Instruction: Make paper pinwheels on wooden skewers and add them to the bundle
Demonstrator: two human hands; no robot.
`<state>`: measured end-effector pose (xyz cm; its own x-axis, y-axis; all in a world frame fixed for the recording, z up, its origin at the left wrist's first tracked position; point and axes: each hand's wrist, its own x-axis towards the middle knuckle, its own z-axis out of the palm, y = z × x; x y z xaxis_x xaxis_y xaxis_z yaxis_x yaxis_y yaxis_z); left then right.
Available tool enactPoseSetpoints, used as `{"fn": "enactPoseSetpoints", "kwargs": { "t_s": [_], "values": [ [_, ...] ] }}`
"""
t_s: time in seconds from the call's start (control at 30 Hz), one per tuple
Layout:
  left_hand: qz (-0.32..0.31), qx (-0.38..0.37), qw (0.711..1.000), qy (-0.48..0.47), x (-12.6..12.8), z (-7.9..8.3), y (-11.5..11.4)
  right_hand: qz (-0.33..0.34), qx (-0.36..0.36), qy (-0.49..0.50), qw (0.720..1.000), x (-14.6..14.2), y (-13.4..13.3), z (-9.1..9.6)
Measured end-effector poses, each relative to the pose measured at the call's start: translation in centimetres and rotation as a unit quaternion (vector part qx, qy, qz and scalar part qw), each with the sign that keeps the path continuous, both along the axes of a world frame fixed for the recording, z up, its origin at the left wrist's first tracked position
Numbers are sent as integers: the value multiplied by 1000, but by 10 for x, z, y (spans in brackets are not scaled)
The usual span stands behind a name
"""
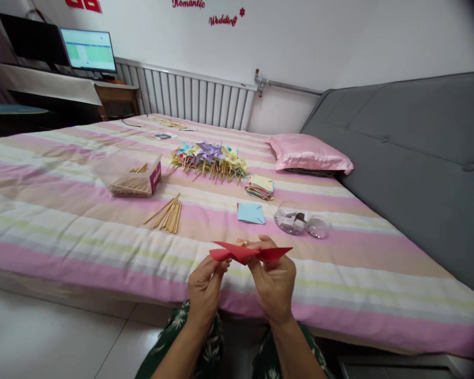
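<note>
Both hands hold a red folded paper pinwheel (248, 253) over the near edge of the striped bed (82, 231). My left hand (205, 287) pinches its left tip. My right hand (273, 281) is closed around the middle, where the end of a wooden stick shows between the fingers. On the bed beyond lie a blue paper square (250, 213), a bundle of wooden sticks (169, 213), a stack of coloured paper squares (260, 187) and a pile of finished pinwheels (209, 158).
A clear plastic jar (296, 221) lies on its side by the blue square. A box with sticks (132, 176) stands left. A pink pillow (306, 152) rests by the grey headboard (411, 152). A desk with a monitor (89, 50) is far left.
</note>
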<state>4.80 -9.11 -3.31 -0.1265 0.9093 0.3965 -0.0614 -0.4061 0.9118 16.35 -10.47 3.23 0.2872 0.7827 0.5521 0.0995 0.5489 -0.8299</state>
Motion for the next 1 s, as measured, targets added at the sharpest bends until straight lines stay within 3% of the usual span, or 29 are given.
{"fn": "enactPoseSetpoints", "kwargs": {
  "t_s": [0.27,0.43,0.63,0.77,0.87,1.0],
  "values": [
    [-25,6,1000,-11,3,0,-1,30,-49,80,995,4,3,0],
    [-38,-11,999,12,5,0,-1,9,-64,99,993,7,5,3],
    [-86,-86,992,12,11,6,2,38,-103,168,980,9,18,3],
    [-140,-191,970,-61,18,6,7,52,-141,207,967,14,33,-5],
    [-138,-244,953,-113,21,9,12,57,-167,216,960,20,41,-10],
    [-113,-250,951,-143,27,20,18,22,-173,237,956,28,44,-16]
  ]
}}
